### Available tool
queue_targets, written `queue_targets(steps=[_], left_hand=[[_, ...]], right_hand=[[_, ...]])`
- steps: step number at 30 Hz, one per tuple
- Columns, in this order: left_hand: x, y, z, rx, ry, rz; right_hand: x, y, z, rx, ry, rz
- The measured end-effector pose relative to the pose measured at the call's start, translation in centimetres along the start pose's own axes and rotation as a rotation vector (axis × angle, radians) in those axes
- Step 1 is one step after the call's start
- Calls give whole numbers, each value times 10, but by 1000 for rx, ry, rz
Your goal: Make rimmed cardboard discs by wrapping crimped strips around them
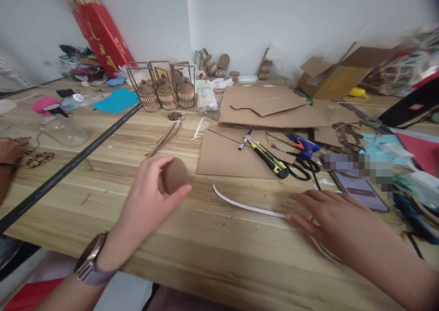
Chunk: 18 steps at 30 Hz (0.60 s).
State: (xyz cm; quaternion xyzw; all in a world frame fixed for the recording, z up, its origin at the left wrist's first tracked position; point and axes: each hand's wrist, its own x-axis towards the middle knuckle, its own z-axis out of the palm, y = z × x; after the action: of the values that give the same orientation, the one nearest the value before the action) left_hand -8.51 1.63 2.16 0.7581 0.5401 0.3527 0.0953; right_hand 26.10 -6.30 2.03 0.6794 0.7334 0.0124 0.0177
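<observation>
My left hand (147, 196), with a watch at the wrist, is closed around a round brown disc (175, 176), thumb below and fingers behind it. The disc is held on edge above the wooden table. On the right, my right hand (329, 215) pinches a narrow, curved white strip (247, 206) between thumb and fingers. One end of the strip points left toward the disc; a paler length of it passes under my palm. Dark crumbs are scattered on the wood around the strip. Beyond lies a flat cardboard sheet (219, 158).
On the cardboard rest a yellow-black utility knife (267, 158) and black scissors (300, 171). A blue glue gun (305, 145) and a phone (360, 190) lie to the right. Small lidded baskets (168, 96) stand behind. At left are a clear jar (65, 130) and another person's hand (13, 151).
</observation>
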Motion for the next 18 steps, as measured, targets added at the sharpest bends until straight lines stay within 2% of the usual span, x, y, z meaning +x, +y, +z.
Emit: queue_targets(steps=[2, 4, 6, 8, 10, 11, 13, 15, 18], left_hand=[[-8, 31, 10, -305, -86, -15], [-15, 62, 22, -559, -241, -51], [-18, 85, 35, -719, -371, -79], [-17, 98, 44, -774, -463, -72], [-12, 96, 51, -714, -459, -18], [-8, 91, 53, -652, -411, 23], [-2, 72, 56, -460, -263, 91], [4, 50, 59, -301, -181, 70], [7, 25, 65, -305, -299, -92]], right_hand=[[-2, -20, -9, 74, 72, -148], [-3, -44, -16, 192, 205, -299], [-1, -65, -21, 300, 334, -407], [4, -75, -23, 427, 407, -444], [10, -72, -21, 550, 357, -357], [12, -67, -18, 601, 291, -274], [14, -52, -11, 672, 143, -105], [13, -39, -3, 712, 35, -26], [11, -29, 6, 720, -44, -24]])
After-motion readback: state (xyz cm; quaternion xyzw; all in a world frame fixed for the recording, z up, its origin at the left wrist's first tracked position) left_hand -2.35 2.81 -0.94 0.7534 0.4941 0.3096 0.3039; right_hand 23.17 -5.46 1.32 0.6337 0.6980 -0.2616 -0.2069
